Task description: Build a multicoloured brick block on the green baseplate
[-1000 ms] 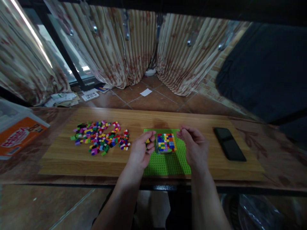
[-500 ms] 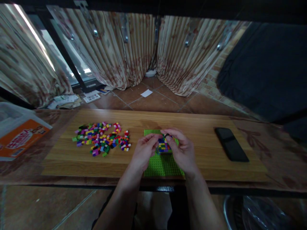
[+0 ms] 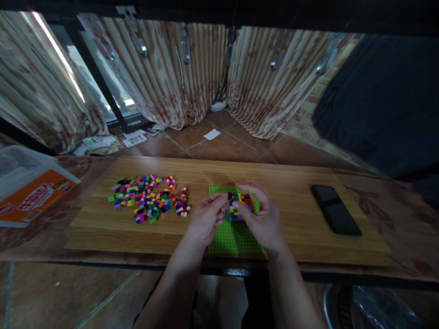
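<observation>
A low block of many-coloured toy building bricks (image 3: 246,198) stands on the green studded baseplate (image 3: 236,240). My left hand (image 3: 207,217) is closed at the block's left side, thumb and forefinger pinching a small black brick (image 3: 230,195) above its far left corner. Around the right side curves my right hand (image 3: 262,217); its thumb lies across the top of the block and its fingers reach behind the far edge. The thumb and fingers of the right hand hide part of the block.
A loose pile of coloured bricks (image 3: 151,198) spreads over the left of the wooden board (image 3: 113,235). On the right lies a black phone (image 3: 336,210). A clear plastic tub with an orange label (image 3: 41,192) stands at far left. The table's dark front edge (image 3: 236,272) runs below my forearms.
The black brick has gone from beside my right thumb to my left fingertips. My right thumb has come down onto the block, uncovering its far right part. The view has shifted slightly.
</observation>
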`<act>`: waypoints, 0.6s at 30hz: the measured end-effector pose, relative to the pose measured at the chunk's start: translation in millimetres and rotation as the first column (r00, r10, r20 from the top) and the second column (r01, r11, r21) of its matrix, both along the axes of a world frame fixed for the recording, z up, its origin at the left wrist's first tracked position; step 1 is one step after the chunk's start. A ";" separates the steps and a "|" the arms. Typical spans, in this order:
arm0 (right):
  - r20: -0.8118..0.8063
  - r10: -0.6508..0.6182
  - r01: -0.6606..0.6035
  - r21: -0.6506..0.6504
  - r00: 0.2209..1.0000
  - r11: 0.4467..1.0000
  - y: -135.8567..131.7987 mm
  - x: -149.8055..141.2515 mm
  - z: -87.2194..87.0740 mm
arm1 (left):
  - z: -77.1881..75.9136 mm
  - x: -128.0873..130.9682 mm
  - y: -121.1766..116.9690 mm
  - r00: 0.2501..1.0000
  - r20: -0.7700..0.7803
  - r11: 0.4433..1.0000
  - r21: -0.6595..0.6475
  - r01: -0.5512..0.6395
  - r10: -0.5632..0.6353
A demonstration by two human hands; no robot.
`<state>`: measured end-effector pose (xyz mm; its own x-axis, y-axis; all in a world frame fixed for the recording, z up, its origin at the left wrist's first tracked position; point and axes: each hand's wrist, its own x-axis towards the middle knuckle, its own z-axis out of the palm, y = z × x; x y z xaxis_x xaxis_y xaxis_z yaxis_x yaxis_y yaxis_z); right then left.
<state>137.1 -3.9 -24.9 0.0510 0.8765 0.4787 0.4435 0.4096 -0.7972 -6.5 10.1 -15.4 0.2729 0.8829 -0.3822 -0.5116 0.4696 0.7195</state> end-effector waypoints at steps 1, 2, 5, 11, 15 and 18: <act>0.028 -0.010 0.010 0.013 1.000 1.000 0.3 0.5 -0.1 | -0.6 -0.7 0.4 1.000 0.014 1.000 -0.013 0.002 -0.002; 0.057 -0.016 0.015 0.026 0.998 1.000 0.6 0.6 -0.1 | -1.0 -1.2 0.6 1.000 0.023 1.000 -0.025 0.006 -0.005; 0.133 -0.022 0.015 0.054 0.991 0.998 1.4 -1.5 0.3 | -1.5 -0.9 0.4 0.999 0.026 0.999 -0.043 0.026 -0.024; 0.183 -0.018 0.001 0.091 0.983 0.996 2.2 -3.1 0.7 | -1.3 0.0 -0.5 0.996 -0.064 0.998 -0.018 0.060 -0.061; 0.201 0.003 -0.011 0.036 0.980 0.999 1.7 7.7 -1.6 | -5.7 -3.4 3.3 0.952 -0.275 0.990 0.076 -0.120 0.136; 0.211 0.027 -0.026 -0.006 0.977 1.000 1.3 15.2 -4.3 | -11.7 -4.8 6.1 0.914 -0.350 0.975 0.153 -0.162 0.207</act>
